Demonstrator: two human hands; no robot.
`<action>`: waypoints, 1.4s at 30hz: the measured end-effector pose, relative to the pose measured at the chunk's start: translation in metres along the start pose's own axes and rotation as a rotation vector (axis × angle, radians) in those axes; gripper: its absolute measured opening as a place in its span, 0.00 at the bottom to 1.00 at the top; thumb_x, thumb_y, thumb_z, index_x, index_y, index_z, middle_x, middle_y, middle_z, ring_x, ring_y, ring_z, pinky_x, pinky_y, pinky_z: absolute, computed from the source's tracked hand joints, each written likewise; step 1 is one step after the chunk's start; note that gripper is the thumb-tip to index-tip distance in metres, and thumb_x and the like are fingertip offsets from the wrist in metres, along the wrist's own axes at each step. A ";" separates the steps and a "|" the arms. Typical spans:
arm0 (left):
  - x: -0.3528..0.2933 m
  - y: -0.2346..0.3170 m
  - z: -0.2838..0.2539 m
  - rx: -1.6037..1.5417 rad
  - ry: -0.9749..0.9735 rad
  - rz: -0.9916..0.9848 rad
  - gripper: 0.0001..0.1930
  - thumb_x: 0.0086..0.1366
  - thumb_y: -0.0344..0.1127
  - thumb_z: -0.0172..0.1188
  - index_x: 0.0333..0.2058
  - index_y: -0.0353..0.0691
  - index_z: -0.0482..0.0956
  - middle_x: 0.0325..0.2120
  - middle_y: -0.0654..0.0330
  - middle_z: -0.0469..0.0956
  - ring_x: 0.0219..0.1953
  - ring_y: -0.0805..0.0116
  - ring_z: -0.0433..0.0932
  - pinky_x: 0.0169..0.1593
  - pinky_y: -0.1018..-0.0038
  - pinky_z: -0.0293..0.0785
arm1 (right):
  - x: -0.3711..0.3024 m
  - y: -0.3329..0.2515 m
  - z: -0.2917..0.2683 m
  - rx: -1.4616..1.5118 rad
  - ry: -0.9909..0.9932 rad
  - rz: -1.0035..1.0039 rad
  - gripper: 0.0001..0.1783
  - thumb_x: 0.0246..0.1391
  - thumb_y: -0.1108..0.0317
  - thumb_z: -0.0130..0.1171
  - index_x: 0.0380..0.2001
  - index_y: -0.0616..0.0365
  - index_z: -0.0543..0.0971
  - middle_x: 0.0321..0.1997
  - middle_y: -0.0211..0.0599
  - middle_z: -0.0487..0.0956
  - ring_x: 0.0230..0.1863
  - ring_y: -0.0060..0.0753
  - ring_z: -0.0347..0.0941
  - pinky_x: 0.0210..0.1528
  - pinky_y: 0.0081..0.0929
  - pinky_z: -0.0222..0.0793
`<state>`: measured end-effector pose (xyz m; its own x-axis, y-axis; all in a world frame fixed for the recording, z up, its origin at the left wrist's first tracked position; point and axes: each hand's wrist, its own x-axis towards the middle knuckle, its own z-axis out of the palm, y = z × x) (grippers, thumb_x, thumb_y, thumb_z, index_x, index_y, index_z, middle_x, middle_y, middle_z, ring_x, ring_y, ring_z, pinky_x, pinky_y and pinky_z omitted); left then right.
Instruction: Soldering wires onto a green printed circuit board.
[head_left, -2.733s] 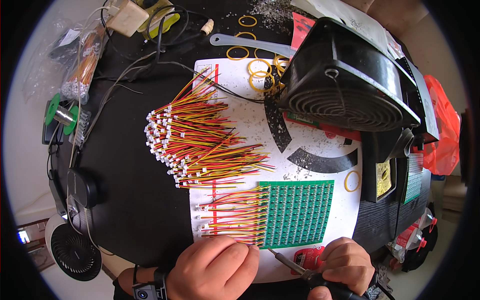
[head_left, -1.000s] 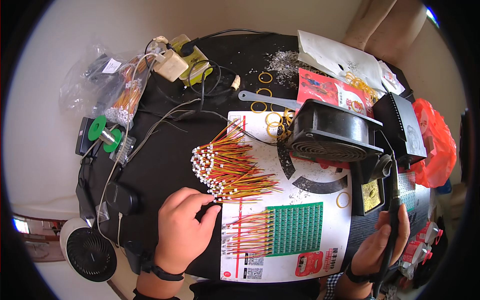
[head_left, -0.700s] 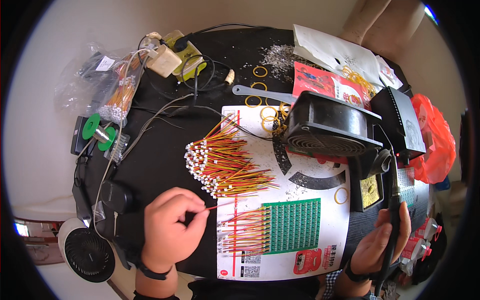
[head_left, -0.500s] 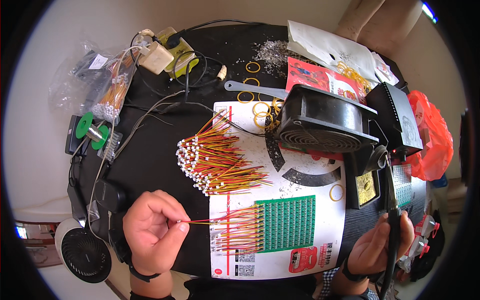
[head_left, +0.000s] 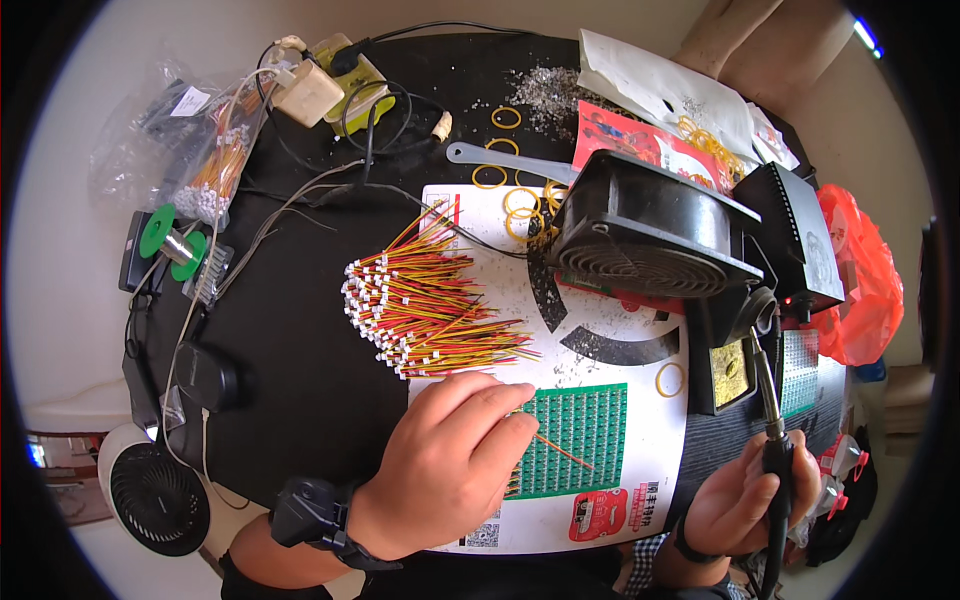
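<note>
My left hand (head_left: 440,465) covers the left edge of the green circuit board panel (head_left: 575,430), its fingers pinched on a connector wire (head_left: 565,452). The wire's thin red and yellow end slants out over the board. Most of the row of wires along the board's left edge is hidden under this hand. At the right, my right hand (head_left: 735,505) is closed around the handle of a soldering iron (head_left: 774,455). Its metal shaft points up at the iron holder (head_left: 764,305); whether the tip touches the holder I cannot tell.
Beyond my left hand lies a pile of red and yellow connector wires (head_left: 430,300) with white plugs. A black fan (head_left: 650,230) stands behind the board. Near the iron are a yellow sponge (head_left: 732,372) and a black box (head_left: 790,240). A solder spool (head_left: 175,243) sits far left.
My left hand has moved right with the wire, from beside the board to over its left edge. The soldering iron has shifted slightly left, still in my right hand.
</note>
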<state>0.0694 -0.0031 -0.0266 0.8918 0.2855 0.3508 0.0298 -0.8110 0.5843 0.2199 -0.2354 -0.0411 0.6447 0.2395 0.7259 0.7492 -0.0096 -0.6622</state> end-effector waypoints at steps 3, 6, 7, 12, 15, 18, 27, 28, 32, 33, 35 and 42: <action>-0.005 -0.001 -0.003 0.013 -0.061 0.032 0.11 0.46 0.21 0.64 0.32 0.34 0.81 0.41 0.55 0.80 0.42 0.54 0.78 0.46 0.62 0.76 | 0.001 -0.006 0.007 -0.044 0.113 0.049 0.23 0.68 0.63 0.49 0.58 0.70 0.65 0.54 0.53 0.72 0.49 0.36 0.76 0.53 0.27 0.77; -0.009 -0.006 -0.006 0.017 -0.111 0.062 0.11 0.46 0.21 0.64 0.32 0.34 0.81 0.41 0.56 0.81 0.42 0.55 0.78 0.46 0.63 0.75 | 0.003 -0.004 0.000 -0.018 0.033 0.037 0.22 0.69 0.62 0.49 0.57 0.69 0.66 0.50 0.51 0.74 0.46 0.33 0.75 0.51 0.24 0.75; -0.010 -0.005 -0.008 0.020 -0.116 0.074 0.10 0.46 0.22 0.65 0.31 0.34 0.81 0.41 0.56 0.81 0.41 0.55 0.78 0.46 0.63 0.74 | 0.004 -0.004 -0.002 0.027 -0.040 0.022 0.22 0.69 0.62 0.50 0.57 0.68 0.66 0.49 0.50 0.75 0.45 0.31 0.75 0.49 0.21 0.74; -0.010 0.003 -0.015 0.008 0.019 -0.008 0.10 0.44 0.19 0.64 0.29 0.35 0.81 0.36 0.56 0.81 0.36 0.56 0.77 0.40 0.65 0.75 | 0.007 -0.004 0.012 -0.046 0.062 0.032 0.22 0.70 0.58 0.48 0.55 0.66 0.68 0.33 0.37 0.72 0.32 0.21 0.66 0.35 0.14 0.62; -0.008 0.004 -0.023 -0.034 0.127 -0.054 0.12 0.44 0.15 0.63 0.29 0.37 0.81 0.30 0.57 0.80 0.30 0.57 0.76 0.33 0.68 0.74 | 0.009 -0.004 0.014 -0.004 0.055 0.030 0.24 0.70 0.52 0.47 0.52 0.64 0.69 0.24 0.28 0.64 0.26 0.18 0.56 0.29 0.15 0.54; -0.009 0.003 -0.025 -0.146 0.162 -0.127 0.12 0.46 0.16 0.65 0.30 0.37 0.81 0.27 0.57 0.78 0.27 0.59 0.75 0.33 0.68 0.73 | 0.010 -0.001 0.013 0.123 0.035 0.068 0.25 0.70 0.47 0.48 0.49 0.62 0.70 0.21 0.24 0.59 0.24 0.17 0.53 0.28 0.16 0.50; -0.012 -0.002 -0.013 -0.135 0.004 -0.153 0.11 0.47 0.18 0.66 0.31 0.36 0.81 0.27 0.55 0.78 0.28 0.57 0.76 0.33 0.66 0.74 | 0.023 -0.034 0.030 0.261 -0.047 0.413 0.24 0.65 0.49 0.56 0.44 0.61 0.65 0.31 0.36 0.67 0.32 0.24 0.61 0.33 0.20 0.57; -0.011 -0.002 -0.014 -0.141 0.003 -0.151 0.11 0.47 0.18 0.66 0.31 0.36 0.81 0.27 0.55 0.78 0.28 0.57 0.76 0.33 0.66 0.74 | 0.022 -0.036 0.033 0.255 -0.046 0.412 0.24 0.65 0.49 0.56 0.44 0.61 0.65 0.31 0.36 0.67 0.32 0.24 0.61 0.33 0.20 0.57; -0.008 0.000 -0.021 -0.123 0.079 -0.146 0.11 0.46 0.17 0.66 0.30 0.35 0.79 0.29 0.55 0.79 0.30 0.57 0.78 0.34 0.67 0.75 | 0.014 -0.039 0.047 0.257 0.013 0.372 0.25 0.64 0.48 0.57 0.40 0.61 0.65 0.28 0.33 0.64 0.26 0.21 0.58 0.27 0.19 0.52; -0.007 -0.001 -0.021 -0.119 0.136 -0.129 0.11 0.46 0.17 0.66 0.29 0.34 0.79 0.30 0.54 0.80 0.30 0.58 0.79 0.34 0.68 0.76 | 0.013 -0.038 0.047 0.256 0.013 0.374 0.25 0.64 0.48 0.57 0.40 0.61 0.65 0.28 0.33 0.64 0.26 0.21 0.58 0.27 0.19 0.52; -0.008 -0.001 -0.020 -0.173 0.160 -0.128 0.10 0.47 0.16 0.66 0.29 0.34 0.79 0.31 0.54 0.80 0.29 0.59 0.79 0.34 0.69 0.76 | 0.010 -0.036 0.045 0.285 -0.101 0.422 0.25 0.64 0.48 0.57 0.37 0.61 0.66 0.24 0.31 0.63 0.22 0.19 0.55 0.24 0.20 0.48; -0.011 0.001 -0.018 -0.224 0.197 -0.115 0.13 0.51 0.12 0.61 0.34 0.33 0.81 0.31 0.53 0.80 0.26 0.64 0.80 0.30 0.74 0.76 | 0.004 -0.032 0.044 0.208 -0.098 0.396 0.25 0.61 0.48 0.59 0.34 0.61 0.66 0.19 0.29 0.62 0.16 0.17 0.53 0.19 0.19 0.43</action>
<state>0.0510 0.0026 -0.0166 0.7833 0.4797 0.3954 0.0054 -0.6413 0.7673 0.1915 -0.1910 -0.0250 0.8504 0.3471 0.3954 0.3955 0.0741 -0.9155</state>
